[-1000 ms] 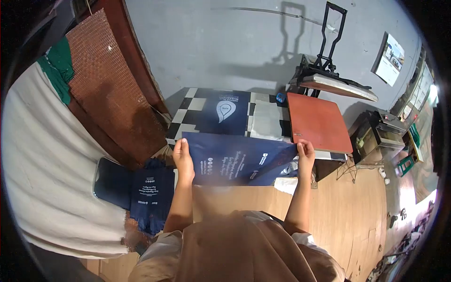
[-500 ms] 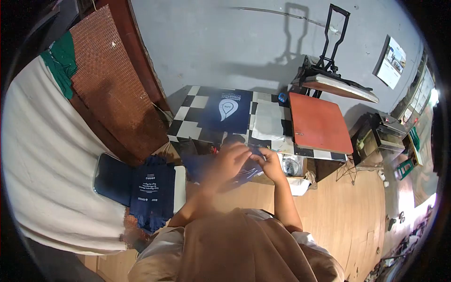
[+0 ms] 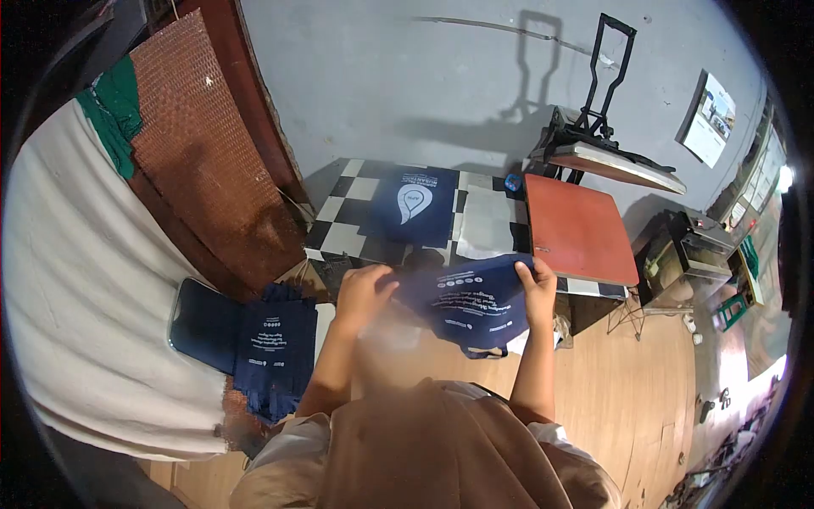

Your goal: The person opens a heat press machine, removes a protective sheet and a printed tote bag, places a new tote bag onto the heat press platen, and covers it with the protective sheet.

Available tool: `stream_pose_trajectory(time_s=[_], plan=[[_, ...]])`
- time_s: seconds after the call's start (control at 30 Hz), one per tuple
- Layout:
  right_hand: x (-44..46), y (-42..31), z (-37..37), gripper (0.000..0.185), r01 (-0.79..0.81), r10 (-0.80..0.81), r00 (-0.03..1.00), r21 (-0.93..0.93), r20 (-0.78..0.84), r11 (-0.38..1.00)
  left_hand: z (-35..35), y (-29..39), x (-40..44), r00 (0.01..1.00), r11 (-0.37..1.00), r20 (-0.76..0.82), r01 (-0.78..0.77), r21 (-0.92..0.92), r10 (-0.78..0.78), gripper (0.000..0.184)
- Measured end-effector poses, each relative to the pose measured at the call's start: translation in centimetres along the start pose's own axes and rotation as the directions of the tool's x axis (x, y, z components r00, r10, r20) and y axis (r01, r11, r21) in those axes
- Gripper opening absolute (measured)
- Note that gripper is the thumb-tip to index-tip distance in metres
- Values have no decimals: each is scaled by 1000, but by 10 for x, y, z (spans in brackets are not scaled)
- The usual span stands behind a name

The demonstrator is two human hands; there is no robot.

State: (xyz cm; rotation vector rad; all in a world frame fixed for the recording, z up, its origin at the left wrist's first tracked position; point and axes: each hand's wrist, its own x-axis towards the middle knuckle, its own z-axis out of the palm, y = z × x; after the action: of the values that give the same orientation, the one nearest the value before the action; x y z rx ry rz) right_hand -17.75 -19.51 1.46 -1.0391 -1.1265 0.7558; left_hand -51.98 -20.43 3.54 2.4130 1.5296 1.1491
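Hanging before the checkered table (image 3: 339,209), the navy cloth (image 3: 475,307) is pinched at 2 o'clock by the right hand (image 3: 538,293), thumb closed against fingers. At 9 o'clock, the left hand (image 3: 363,293) is half-curled; grip unclear. Beyond: navy stack (image 3: 275,352).

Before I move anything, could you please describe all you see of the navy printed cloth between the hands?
The navy printed cloth looks thin and flexible, with white lettering and a row of small round icons, upside down to the camera. It hangs raised near the checkered table, curved, its lower edge uneven. The right hand pinches its upper right corner; its left end blurs near the left hand, so contact there is unclear.
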Motion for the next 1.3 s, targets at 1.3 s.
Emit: stream_pose_trajectory(time_s=[1.3], plan=[[-14,-7,35,18,-63,63,994,0,89,998,56,28,2,997,942,28,78,-327,-73,34]])
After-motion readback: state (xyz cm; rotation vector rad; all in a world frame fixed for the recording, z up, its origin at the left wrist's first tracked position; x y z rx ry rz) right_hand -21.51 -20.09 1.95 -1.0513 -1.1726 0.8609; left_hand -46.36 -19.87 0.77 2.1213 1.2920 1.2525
